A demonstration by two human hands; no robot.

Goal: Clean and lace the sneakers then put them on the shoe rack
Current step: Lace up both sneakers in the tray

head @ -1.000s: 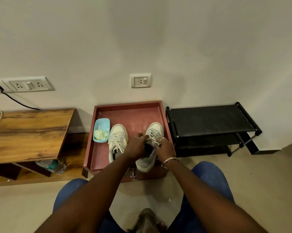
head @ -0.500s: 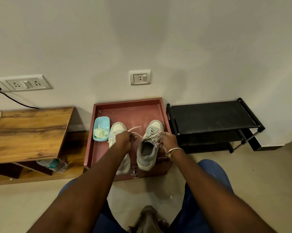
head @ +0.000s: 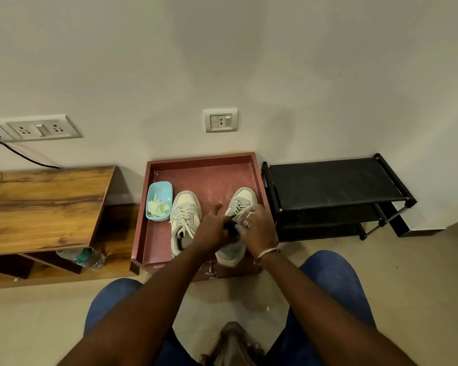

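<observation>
Right sneaker (head: 238, 207) at frame centre, in red tray (head: 196, 161), toe toward wall. Left hand (head: 213, 229) and right hand (head: 257, 228) meeting over its opening, fingers curled at the laces; exact pinch hard to tell. Left sneaker (head: 184, 215) just beside. Black shoe rack (head: 336, 183) at centre right.

Dim even indoor light, soft shadows, wide-angle bending (edges), hands motion-blurred
</observation>
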